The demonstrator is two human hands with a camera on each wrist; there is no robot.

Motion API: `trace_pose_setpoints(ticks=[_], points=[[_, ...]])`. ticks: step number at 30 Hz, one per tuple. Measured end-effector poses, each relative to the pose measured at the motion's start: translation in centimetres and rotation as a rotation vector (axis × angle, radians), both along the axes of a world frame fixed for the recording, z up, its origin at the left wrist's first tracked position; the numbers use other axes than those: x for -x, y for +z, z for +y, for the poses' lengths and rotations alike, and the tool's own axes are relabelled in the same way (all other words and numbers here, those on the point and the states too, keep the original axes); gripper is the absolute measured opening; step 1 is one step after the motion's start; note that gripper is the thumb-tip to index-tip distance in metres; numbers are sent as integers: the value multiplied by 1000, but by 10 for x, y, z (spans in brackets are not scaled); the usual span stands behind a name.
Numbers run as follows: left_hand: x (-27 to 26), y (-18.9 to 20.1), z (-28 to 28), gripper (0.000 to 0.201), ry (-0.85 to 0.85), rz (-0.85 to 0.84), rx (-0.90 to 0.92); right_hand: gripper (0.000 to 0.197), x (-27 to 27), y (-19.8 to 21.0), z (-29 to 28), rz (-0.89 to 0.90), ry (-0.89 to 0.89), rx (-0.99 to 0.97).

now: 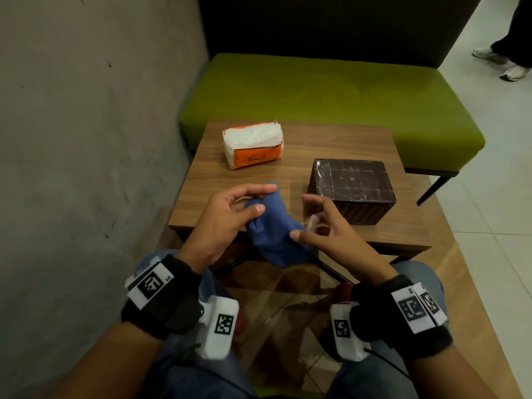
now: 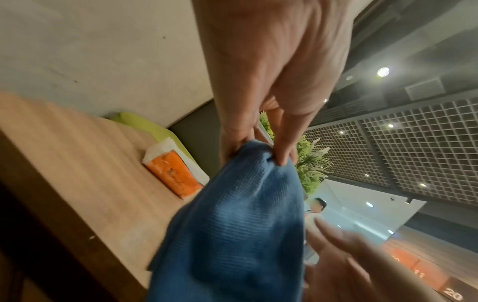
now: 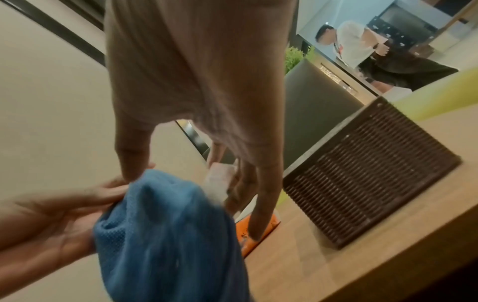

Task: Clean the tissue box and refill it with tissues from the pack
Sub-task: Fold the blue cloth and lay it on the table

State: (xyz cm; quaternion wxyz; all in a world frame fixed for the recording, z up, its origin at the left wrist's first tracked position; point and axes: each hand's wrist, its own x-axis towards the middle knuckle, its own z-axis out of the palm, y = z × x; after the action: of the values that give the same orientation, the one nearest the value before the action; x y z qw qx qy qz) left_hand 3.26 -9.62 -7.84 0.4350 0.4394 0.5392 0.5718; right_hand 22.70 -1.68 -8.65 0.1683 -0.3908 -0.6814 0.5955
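Observation:
A blue cloth (image 1: 276,231) hangs between my hands over the near edge of the wooden table (image 1: 331,142). My left hand (image 1: 264,198) pinches its top corner between thumb and fingers, as the left wrist view also shows on the cloth (image 2: 232,224). My right hand (image 1: 305,218) holds the cloth's right end under its thumb, and its curled fingers also hold a small whitish scrap (image 3: 220,183). The dark brown woven tissue box (image 1: 351,188) stands on the table just right of my right hand. The orange and white tissue pack (image 1: 253,145) lies open at the table's far left.
A green bench seat (image 1: 331,90) runs behind the table and a grey wall (image 1: 86,139) is close on the left. A person's legs and shoes (image 1: 515,70) stand on the tiled floor at the far right. My knees are below the table's near edge.

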Motion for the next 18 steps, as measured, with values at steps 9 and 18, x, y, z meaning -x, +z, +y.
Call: trace_pose_setpoints(ticks=[9,18], points=[[0,35,14,28,-203,98,-59,32,10,31,19,-38,129,-198],[49,50,18,49,10,241,-48,15,18,45,41,38,22,-131]])
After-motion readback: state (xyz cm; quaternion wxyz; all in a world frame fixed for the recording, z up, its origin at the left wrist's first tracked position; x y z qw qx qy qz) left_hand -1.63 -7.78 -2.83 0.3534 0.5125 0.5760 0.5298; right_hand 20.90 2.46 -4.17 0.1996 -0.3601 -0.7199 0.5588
